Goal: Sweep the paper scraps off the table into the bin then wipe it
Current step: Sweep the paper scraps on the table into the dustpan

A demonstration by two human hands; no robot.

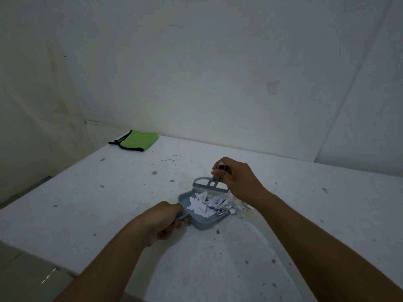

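My left hand (162,223) grips the handle of the blue dustpan (201,216) on the white bench (109,203). My right hand (236,178) holds the little brush (210,187) at the pan's far edge. Most paper scraps (208,204) sit inside the pan; a few lie just beside it. A green cloth (139,140) rests in the far corner.

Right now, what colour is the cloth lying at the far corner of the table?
Bright green with black edging, seen in the head view: the cloth.
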